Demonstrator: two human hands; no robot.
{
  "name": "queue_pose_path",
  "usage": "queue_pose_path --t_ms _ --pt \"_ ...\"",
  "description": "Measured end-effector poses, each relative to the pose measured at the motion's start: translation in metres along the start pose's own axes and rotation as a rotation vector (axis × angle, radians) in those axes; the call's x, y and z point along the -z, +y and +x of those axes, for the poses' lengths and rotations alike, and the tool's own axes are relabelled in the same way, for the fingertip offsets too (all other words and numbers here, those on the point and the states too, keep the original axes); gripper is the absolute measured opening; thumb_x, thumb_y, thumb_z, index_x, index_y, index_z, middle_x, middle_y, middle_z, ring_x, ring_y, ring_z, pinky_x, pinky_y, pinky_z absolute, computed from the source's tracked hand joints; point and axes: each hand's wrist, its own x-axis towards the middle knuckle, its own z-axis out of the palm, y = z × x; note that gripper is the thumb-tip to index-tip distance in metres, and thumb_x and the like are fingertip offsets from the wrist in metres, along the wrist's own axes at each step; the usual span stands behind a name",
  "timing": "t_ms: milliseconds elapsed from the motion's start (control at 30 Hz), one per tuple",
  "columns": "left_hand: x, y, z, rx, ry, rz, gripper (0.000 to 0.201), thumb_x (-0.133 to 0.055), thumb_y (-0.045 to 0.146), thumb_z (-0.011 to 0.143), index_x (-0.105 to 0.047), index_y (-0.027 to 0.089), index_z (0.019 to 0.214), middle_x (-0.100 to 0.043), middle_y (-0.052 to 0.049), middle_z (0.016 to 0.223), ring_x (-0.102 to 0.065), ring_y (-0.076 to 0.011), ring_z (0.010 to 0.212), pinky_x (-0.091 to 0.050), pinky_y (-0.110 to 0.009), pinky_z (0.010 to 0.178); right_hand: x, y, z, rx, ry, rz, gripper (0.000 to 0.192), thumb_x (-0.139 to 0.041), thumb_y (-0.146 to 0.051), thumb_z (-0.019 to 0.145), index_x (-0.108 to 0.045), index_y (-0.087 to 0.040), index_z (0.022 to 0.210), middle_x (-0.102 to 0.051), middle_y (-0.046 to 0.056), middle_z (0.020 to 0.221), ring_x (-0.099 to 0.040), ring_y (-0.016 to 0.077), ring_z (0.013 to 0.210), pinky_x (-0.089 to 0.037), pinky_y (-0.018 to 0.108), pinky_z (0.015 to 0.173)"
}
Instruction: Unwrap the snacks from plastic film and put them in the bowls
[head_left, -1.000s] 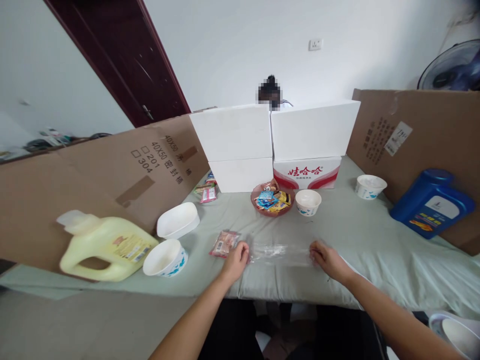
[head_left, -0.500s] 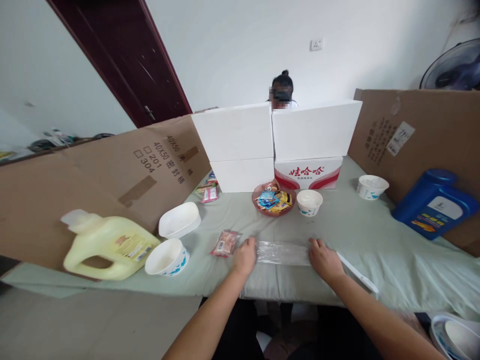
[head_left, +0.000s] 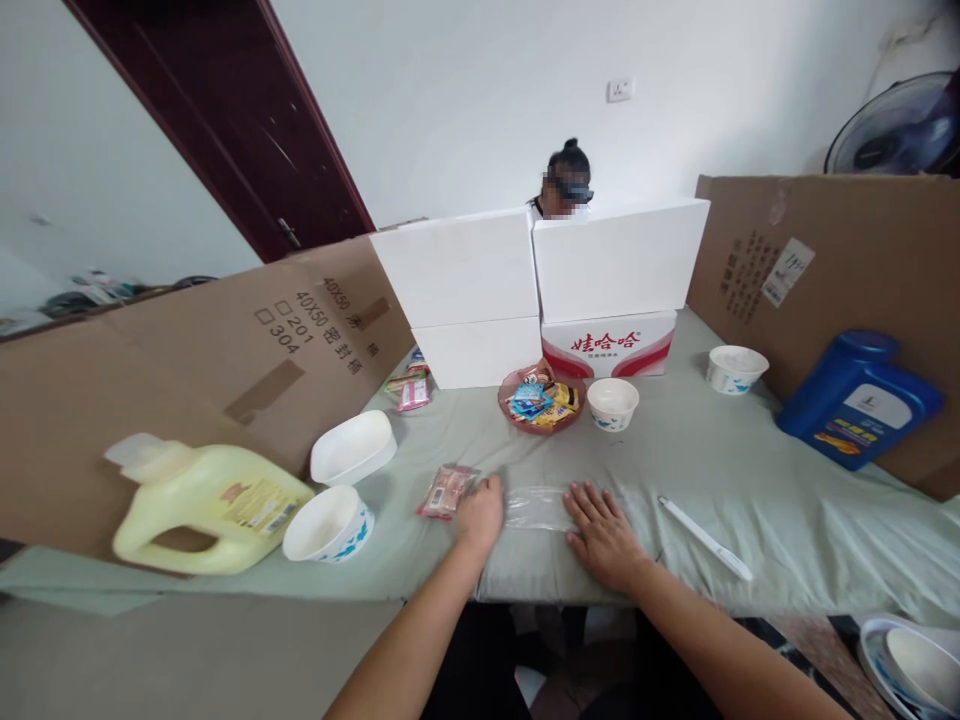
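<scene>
A clear plastic bag (head_left: 534, 508) lies flattened on the cloth-covered table (head_left: 540, 575) in front of me. My left hand (head_left: 480, 512) is closed at the bag's left end, its fingers curled down on it. Flat on the right part of the bag rests my right hand (head_left: 602, 532), palm down with fingers spread. A small pink-edged packet (head_left: 445, 492) lies just left of my left hand. Right of my right hand is a white, slim stick-like tool (head_left: 706, 540), lying at a slant and touched by neither hand.
Ahead stand a glass bowl of snack packets (head_left: 541, 402), a paper bowl (head_left: 613, 405) and stacked white boxes (head_left: 457, 270). On the left are a yellow jug (head_left: 202, 500) and white bowls (head_left: 328, 525). A blue bottle (head_left: 855, 400) stands right. Cardboard (head_left: 187, 370) walls the sides; a person (head_left: 568, 175) sits behind.
My right hand has moved left along the bag and gone from gripping its right end to lying flat on it. My left hand stays at the left end. The view has shifted slightly.
</scene>
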Motion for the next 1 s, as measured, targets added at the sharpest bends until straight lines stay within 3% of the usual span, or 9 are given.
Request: queue_pose_path --t_ms 133,300,400,533,633,767,900,1000 --pt "0.008 0.008 -0.008 -0.014 0.100 0.007 0.025 -0.039 0.016 0.093 -0.062 0.013 0.102 -0.063 -0.015 0.101 -0.061 -0.0287 0.095 -0.047 -0.040 0.081 0.003 0.002 -0.008 -0.033 -0.002 -0.005 0.060 -0.042 -0.039 0.091 -0.033 -0.018 0.147 -0.026 0.008 0.154 -0.018 0.0308 0.143 -0.016 0.053 0.114" --pt "0.005 0.059 -0.041 -0.356 0.276 -0.257 0.018 -0.048 0.018 0.090 -0.064 0.018 0.097 -0.062 -0.009 0.103 -0.056 -0.0246 0.100 -0.045 -0.038 0.087 0.008 0.000 -0.008 -0.027 -0.013 -0.004 0.059 -0.042 -0.039 0.091 -0.034 -0.019 0.146 -0.027 0.008 0.154 -0.019 0.0315 0.143 -0.017 0.053 0.113" --pt "-0.005 0.079 -0.051 -0.285 0.309 -0.332 0.024 -0.053 0.024 0.088 -0.062 0.015 0.108 -0.059 -0.012 0.115 -0.052 -0.0287 0.109 -0.044 -0.045 0.092 0.013 0.010 -0.014 -0.029 -0.008 0.002 0.050 -0.040 -0.035 0.094 -0.043 -0.023 0.141 -0.037 0.006 0.150 -0.026 0.0296 0.140 -0.022 0.050 0.112" --pt "-0.014 0.078 -0.052 -0.255 0.289 -0.369 0.035 -0.057 0.028 0.085 -0.059 0.013 0.117 -0.056 -0.014 0.124 -0.048 -0.0312 0.116 -0.041 -0.048 0.097 0.027 0.038 -0.028 -0.222 0.080 -0.039 0.039 -0.042 -0.031 0.093 -0.059 -0.022 0.126 -0.052 0.008 0.139 -0.041 0.0290 0.131 -0.032 0.045 0.104" --pt "-0.015 0.075 -0.052 -0.249 0.263 -0.379 0.039 -0.057 0.029 0.085 -0.058 0.013 0.121 -0.055 -0.014 0.125 -0.046 -0.0319 0.117 -0.040 -0.048 0.099 0.039 0.056 -0.031 -0.378 0.088 -0.061 0.043 -0.053 -0.032 0.086 -0.058 -0.016 0.126 -0.055 0.014 0.132 -0.048 0.0314 0.120 -0.037 0.042 0.097" --pt "-0.012 0.075 -0.055 -0.257 0.230 -0.358 0.045 -0.056 0.038 0.086 -0.056 0.019 0.127 -0.052 -0.013 0.130 -0.042 -0.0346 0.121 -0.038 -0.051 0.100 0.053 0.067 -0.024 -0.424 -0.002 0.028 0.043 -0.060 -0.027 0.078 -0.061 -0.011 0.118 -0.066 0.016 0.108 -0.057 0.0296 0.103 -0.039 0.038 0.091" --pt "-0.009 0.075 -0.056 -0.287 0.182 -0.349 0.050 -0.056 0.043 0.087 -0.052 0.027 0.134 -0.047 -0.012 0.137 -0.039 -0.0362 0.124 -0.036 -0.053 0.100 0.060 0.071 -0.019 -0.427 -0.010 0.082 0.014 -0.057 -0.017 0.074 -0.068 -0.015 0.082 -0.067 0.012 0.085 -0.060 0.0261 0.089 -0.040 0.035 0.081" --pt "-0.007 0.074 -0.056 -0.288 0.150 -0.363 0.050 -0.054 0.044 0.088 -0.049 0.030 0.136 -0.045 -0.011 0.140 -0.038 -0.0363 0.125 -0.035 -0.054 0.101 0.061 0.072 -0.018 -0.439 0.025 0.153 0.012 -0.052 -0.014 0.074 -0.062 -0.018 0.070 -0.065 0.009 0.079 -0.060 0.0230 0.083 -0.040 0.032 0.076"
